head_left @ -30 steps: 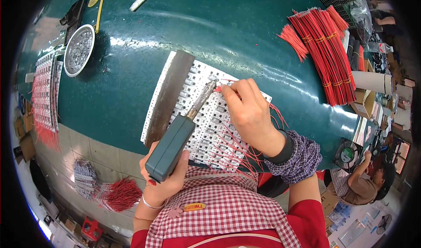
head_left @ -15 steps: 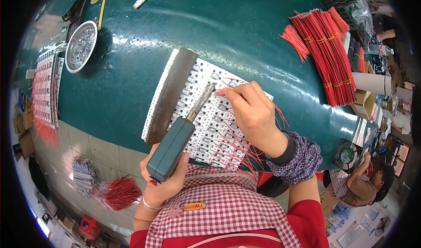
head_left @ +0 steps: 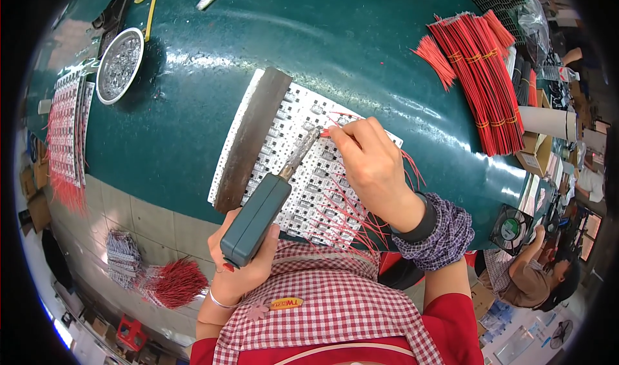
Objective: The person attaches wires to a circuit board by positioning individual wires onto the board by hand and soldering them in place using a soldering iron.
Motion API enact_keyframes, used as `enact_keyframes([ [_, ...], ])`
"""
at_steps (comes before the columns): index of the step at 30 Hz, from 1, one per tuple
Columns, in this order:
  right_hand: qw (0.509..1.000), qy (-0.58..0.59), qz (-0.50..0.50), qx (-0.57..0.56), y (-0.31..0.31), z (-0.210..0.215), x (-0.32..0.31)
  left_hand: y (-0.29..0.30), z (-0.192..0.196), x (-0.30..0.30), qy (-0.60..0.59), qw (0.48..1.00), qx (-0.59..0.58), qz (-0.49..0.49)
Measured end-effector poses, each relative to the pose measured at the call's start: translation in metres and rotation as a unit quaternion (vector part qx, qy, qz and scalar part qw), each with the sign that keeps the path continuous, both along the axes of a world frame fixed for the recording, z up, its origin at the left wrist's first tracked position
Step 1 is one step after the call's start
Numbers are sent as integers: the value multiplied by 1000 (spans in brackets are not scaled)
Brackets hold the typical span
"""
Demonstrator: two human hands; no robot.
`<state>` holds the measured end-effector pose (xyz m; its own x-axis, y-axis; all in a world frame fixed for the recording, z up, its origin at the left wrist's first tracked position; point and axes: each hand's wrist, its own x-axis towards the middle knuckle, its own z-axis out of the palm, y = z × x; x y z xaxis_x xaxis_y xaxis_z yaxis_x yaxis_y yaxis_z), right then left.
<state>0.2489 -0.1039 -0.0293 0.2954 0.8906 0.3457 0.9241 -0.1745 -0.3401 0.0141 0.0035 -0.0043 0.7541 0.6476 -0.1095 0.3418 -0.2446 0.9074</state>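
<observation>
My left hand (head_left: 245, 255) is wrapped round the dark green boxy handle of a soldering iron (head_left: 255, 220). The iron's silvery shaft slants up over a white circuit board panel (head_left: 303, 117) dotted with small dark parts. Between the thumb and forefinger of my right hand (head_left: 371, 165) is a bunch of short red wires (head_left: 325, 133). Their ends meet the iron's tip above the panel; whether they touch the panel I cannot tell. More red wires (head_left: 345, 210) trail from the panel's lower right part. A dark flat bar (head_left: 253, 139) lies across the panel's left side.
A white bowl of silvery bits (head_left: 119, 68) stands at the left, near stacked panels with red wires (head_left: 66, 133). Bundled red wires (head_left: 477, 84) lie at the right, by a cardboard tube (head_left: 547, 122). A small fan (head_left: 511, 229) and another person (head_left: 541, 275) are at the lower right.
The soldering iron has shifted slightly to the right, and its tip now meets the wire ends. My right hand has barely moved and keeps its pinch.
</observation>
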Motion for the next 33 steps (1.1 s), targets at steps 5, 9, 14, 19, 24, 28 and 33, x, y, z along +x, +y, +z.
enact_keyframes([
  [5,1000,-12,1,-10,1,3,-1,0,-1,-1,6,1000,-17,4],
  [9,1000,-25,4,-12,2,5,0,1,6,4,21,1000,-8,-5],
  [14,1000,-22,2,-21,3,6,-2,-1,2,3,6,1000,-28,11],
  [19,1000,3,-15,-18,3,7,-4,-1,-1,3,-11,1000,-15,8],
  [24,1000,3,-11,-20,3,7,-4,-3,-4,-3,-4,1000,-13,14],
  [28,1000,-1,-10,-22,2,7,-4,-3,-7,-3,-29,999,36,13],
  [33,1000,-3,-14,-18,3,6,-4,-3,-4,-3,-19,1000,22,11],
])
